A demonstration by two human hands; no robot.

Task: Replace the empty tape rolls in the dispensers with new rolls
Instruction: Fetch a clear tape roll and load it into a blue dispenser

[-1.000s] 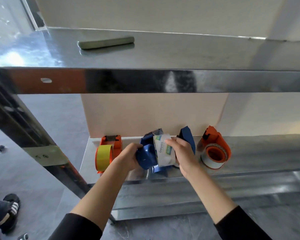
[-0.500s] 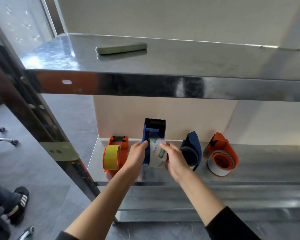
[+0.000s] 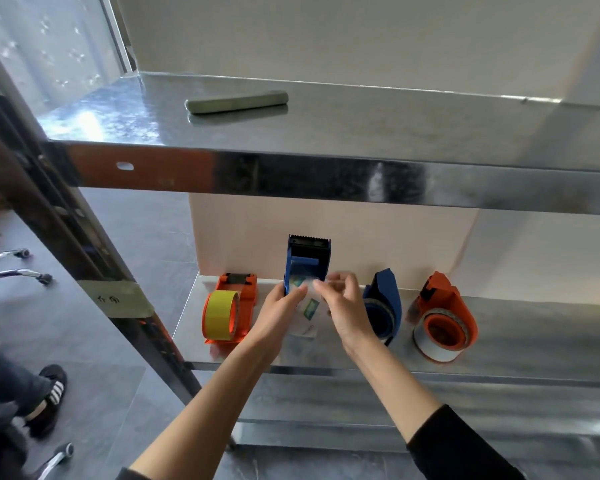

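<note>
A blue tape dispenser (image 3: pixel 308 259) stands upright on the lower metal shelf (image 3: pixel 520 341), its toothed cutter at the top. A clear tape roll with a green and white label (image 3: pixel 307 311) sits in it. My left hand (image 3: pixel 279 311) grips the roll and dispenser from the left. My right hand (image 3: pixel 347 306) pinches the tape end near the top of the roll. To the left stands an orange dispenser with a yellow roll (image 3: pixel 224 311). On the right are a second blue dispenser (image 3: pixel 385 306) and an orange dispenser with a white roll (image 3: pixel 442 322).
The upper metal shelf (image 3: pixel 361 133) carries a flat grey-green bar (image 3: pixel 236 101) and overhangs the work area. A slanted steel upright (image 3: pixel 84 258) with a taped label runs on the left. Another person's shoe (image 3: pixel 49 393) and chair legs are on the floor at left.
The blue dispenser went from tilted in my hands to standing upright on the shelf. My right hand moved from the roll's side to its top, pinching the tape end.
</note>
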